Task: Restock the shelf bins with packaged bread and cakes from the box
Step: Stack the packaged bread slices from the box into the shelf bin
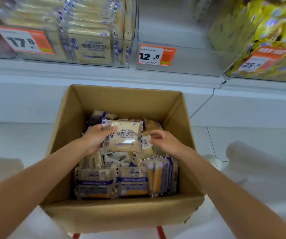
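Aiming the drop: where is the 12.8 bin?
Head view, upper middle: the 12.8 bin sits between the toast bin and the yellow packs, above the box.

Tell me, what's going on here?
A person works over an open cardboard box full of packaged bread. The left hand holds a toast packet above the pile; the right hand is at a neighbouring packet, grip unclear. The shelf bin tagged 17.8 holds similar packets.
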`<state>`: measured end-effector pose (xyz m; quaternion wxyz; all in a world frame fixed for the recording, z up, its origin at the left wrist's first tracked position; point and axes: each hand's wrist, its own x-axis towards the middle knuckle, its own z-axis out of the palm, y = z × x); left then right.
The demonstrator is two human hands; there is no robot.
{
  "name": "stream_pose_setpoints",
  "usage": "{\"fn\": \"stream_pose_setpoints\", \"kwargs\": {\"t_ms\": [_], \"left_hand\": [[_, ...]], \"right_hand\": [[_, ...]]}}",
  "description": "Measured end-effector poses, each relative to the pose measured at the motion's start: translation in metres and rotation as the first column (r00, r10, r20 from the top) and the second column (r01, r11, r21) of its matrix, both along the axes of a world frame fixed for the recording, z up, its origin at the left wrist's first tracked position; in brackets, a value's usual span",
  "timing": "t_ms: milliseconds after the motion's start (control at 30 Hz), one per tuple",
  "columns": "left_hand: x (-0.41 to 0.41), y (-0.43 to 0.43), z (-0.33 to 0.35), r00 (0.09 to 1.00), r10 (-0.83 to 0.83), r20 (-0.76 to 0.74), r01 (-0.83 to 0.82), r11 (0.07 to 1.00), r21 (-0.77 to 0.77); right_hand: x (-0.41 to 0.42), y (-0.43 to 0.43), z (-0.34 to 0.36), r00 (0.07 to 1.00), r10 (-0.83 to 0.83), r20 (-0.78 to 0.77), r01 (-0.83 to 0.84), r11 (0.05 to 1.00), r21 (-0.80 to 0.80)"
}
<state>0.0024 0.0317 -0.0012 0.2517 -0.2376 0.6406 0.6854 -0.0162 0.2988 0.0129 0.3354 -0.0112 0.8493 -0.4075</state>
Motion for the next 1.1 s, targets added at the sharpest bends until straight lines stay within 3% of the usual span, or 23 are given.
{"fn": "stream_pose_setpoints", "kwargs": {"t_ms": [67, 167, 367, 500, 567, 633, 700, 767, 833, 1000, 1100], "left_hand": [[-0.001, 0.001, -0.005, 1.000, 0.028, 0.006, -0.028, 0.999, -0.022], [-0.001, 0.008, -0.012, 0.997, 0.078, 0.016, -0.077, 0.996, -0.045], [0.002, -0.012, -0.052, 0.986, 0.156, 0.055, -0.153, 0.987, -0.052], [0.008, -0.007, -0.027, 0.983, 0.169, 0.074, -0.163, 0.984, -0.071], [0.008, -0.004, -0.022, 0.984, 0.167, 0.055, -0.165, 0.985, -0.043], [0.005, -0.001, -0.019, 0.986, 0.162, 0.036, -0.161, 0.987, -0.015], [0.002, 0.005, -0.013, 0.984, 0.172, 0.040, -0.174, 0.983, 0.062], [-0.002, 0.011, -0.009, 0.987, 0.155, 0.038, -0.159, 0.975, 0.156], [-0.004, 0.010, -0.005, 0.989, 0.144, 0.027, -0.147, 0.970, 0.191], [-0.007, -0.007, -0.009, 0.972, 0.233, 0.028, -0.234, 0.967, 0.101], [-0.009, -0.009, -0.005, 0.975, 0.218, 0.035, -0.221, 0.967, 0.125]], "right_hand": [[0.015, 0.013, -0.015, 0.984, 0.172, 0.040, -0.176, 0.968, 0.177], [0.034, 0.025, -0.045, 0.921, 0.387, 0.056, -0.378, 0.847, 0.374], [0.008, 0.022, -0.036, 0.912, 0.380, -0.151, -0.278, 0.847, 0.454], [-0.021, 0.002, -0.003, 0.932, 0.056, -0.359, 0.051, 0.958, 0.281], [-0.028, -0.015, 0.011, 0.868, -0.130, -0.479, 0.228, 0.962, 0.152], [-0.030, -0.037, 0.022, 0.828, -0.257, -0.498, 0.288, 0.958, -0.016], [-0.025, -0.061, 0.029, 0.901, -0.227, -0.370, 0.189, 0.973, -0.135], [-0.015, -0.083, 0.029, 0.975, -0.067, -0.212, 0.024, 0.980, -0.198], [-0.008, -0.097, 0.025, 0.991, 0.012, -0.136, -0.046, 0.967, -0.252], [-0.014, -0.099, 0.024, 1.000, -0.014, 0.020, 0.021, 0.898, -0.439], [-0.021, -0.094, 0.021, 0.960, -0.256, -0.117, 0.206, 0.923, -0.325]]}}
